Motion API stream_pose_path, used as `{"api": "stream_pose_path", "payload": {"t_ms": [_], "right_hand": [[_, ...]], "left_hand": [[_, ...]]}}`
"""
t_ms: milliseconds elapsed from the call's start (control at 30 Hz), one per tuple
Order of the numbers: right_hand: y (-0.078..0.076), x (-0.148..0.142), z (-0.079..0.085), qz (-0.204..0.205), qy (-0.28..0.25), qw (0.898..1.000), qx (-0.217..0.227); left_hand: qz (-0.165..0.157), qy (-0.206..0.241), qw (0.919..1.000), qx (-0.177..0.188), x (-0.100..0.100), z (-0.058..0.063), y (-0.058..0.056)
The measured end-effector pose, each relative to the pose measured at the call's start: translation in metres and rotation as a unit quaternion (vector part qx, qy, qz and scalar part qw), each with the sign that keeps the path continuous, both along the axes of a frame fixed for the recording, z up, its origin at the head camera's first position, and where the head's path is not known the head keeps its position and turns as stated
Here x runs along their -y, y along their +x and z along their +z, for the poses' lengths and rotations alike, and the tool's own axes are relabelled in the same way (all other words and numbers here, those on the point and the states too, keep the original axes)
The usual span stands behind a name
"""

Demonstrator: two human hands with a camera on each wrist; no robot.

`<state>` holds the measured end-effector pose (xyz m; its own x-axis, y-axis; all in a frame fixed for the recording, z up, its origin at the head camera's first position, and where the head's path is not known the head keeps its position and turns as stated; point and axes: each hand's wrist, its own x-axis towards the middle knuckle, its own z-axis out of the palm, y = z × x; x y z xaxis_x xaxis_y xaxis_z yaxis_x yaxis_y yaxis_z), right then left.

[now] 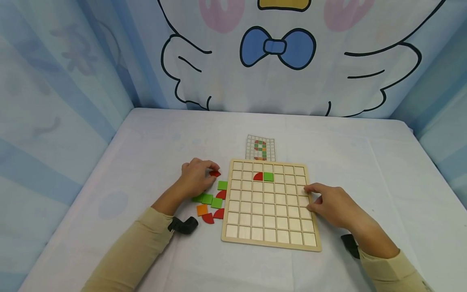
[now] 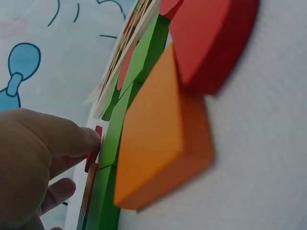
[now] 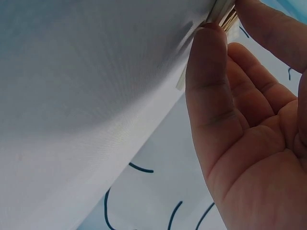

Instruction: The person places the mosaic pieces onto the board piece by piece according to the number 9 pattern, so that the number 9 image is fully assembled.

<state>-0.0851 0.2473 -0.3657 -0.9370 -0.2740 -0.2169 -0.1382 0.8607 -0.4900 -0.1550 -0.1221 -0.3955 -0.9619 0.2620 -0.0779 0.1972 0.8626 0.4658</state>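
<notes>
Beside the board's upper left corner, my left hand pinches a red quarter-circle tile between thumb and fingertips. In the left wrist view that red tile shows as a thin strip at the fingertips. The square wooden grid board lies flat on the table; a red quarter-circle tile and a green square tile sit side by side in its second row. At the board's right edge, my right hand grips the rim between thumb and finger, seen close up in the right wrist view.
Left of the board lie loose tiles: several green squares, red quarter circles and an orange square. A printed pattern card lies behind the board, its lower edge against it. The white-covered table ends at a cartoon-printed curtain.
</notes>
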Motion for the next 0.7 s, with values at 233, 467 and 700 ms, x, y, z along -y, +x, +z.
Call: {"api": "stream_pose_path", "payload": {"t_ms": [233, 467, 700], "right_hand": [[-0.0003, 0.0001, 0.0012, -0.001, 0.000, 1.000, 0.001], [-0.0006, 0.0002, 0.0017, -0.004, 0.003, 1.000, 0.007], [-0.0005, 0.0003, 0.0015, -0.003, 0.003, 1.000, 0.005]], "left_hand": [[0.015, -0.003, 0.9996, -0.023, 0.0021, -0.0003, 0.0010], [0.012, 0.006, 0.9998, -0.012, 0.0035, -0.0010, 0.0001], [0.006, 0.019, 0.9998, -0.008, 0.0049, -0.0024, -0.0006]]}}
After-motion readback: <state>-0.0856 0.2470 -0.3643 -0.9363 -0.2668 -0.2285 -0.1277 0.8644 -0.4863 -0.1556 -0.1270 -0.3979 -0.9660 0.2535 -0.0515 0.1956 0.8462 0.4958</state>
